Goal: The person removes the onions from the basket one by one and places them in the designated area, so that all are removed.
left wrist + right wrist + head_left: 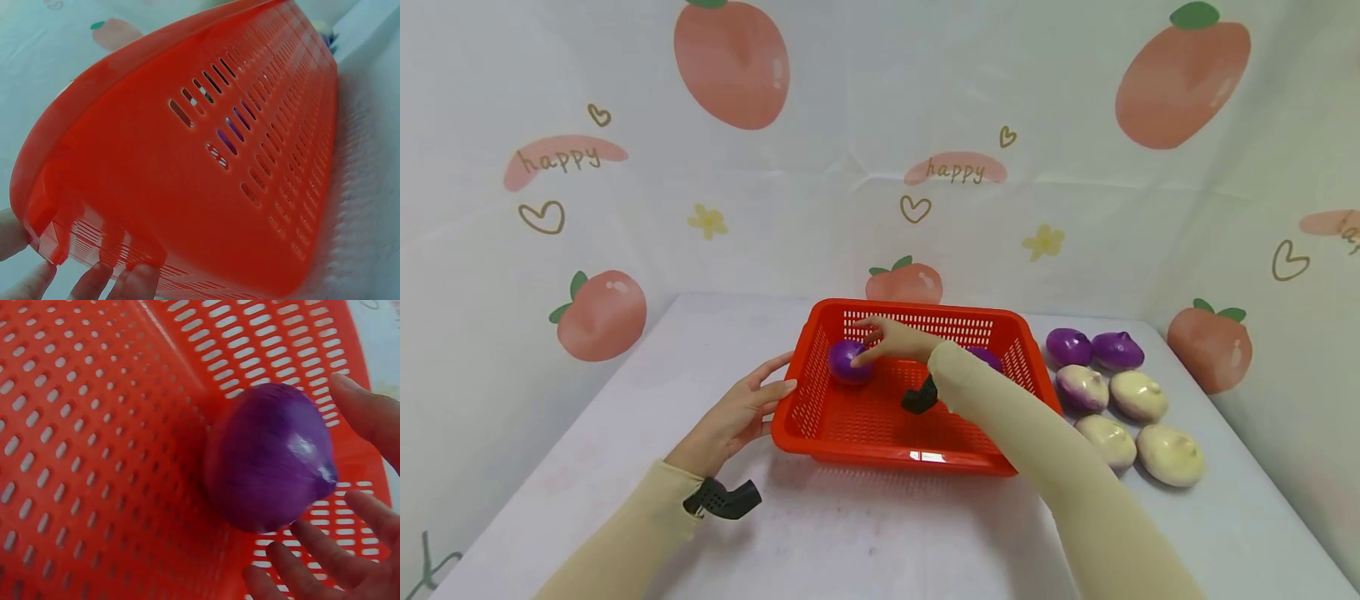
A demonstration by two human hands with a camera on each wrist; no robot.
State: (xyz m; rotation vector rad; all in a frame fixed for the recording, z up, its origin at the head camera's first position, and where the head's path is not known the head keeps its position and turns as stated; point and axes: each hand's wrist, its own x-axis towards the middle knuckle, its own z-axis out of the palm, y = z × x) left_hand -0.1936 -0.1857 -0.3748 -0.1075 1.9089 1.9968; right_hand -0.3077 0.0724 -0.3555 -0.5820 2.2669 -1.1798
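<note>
- Two beige sleeves fill the bottom of the head view. The left hand [741, 412], left of centre, lies with straight fingers against the outer wall of the red basket [820, 333]. The right hand [891, 337] reaches into the basket's upper left corner, fingers loosely spread over a purple onion [847, 361]. A second purple one [987, 357] sits half hidden behind the right forearm. At the right of the frame, beside the basket, lie two purple onions [1093, 348] and four pale ones [1131, 425] on the white table [850, 533].
- Left wrist view: fingertips [140, 281] at the lower left press flat on the basket [187, 187] wall. Nothing is gripped; the hand only steadies it.
- Right wrist view: the onion [269, 456] rests on the basket's slotted floor [94, 456] near the corner. The fingers [369, 415] at the right edge stand open around it, close but not closed on it.
- By my reading, this is the moment of setting an onion into the basket. The next move would call for lifting the hand clear without rolling the onion.
</note>
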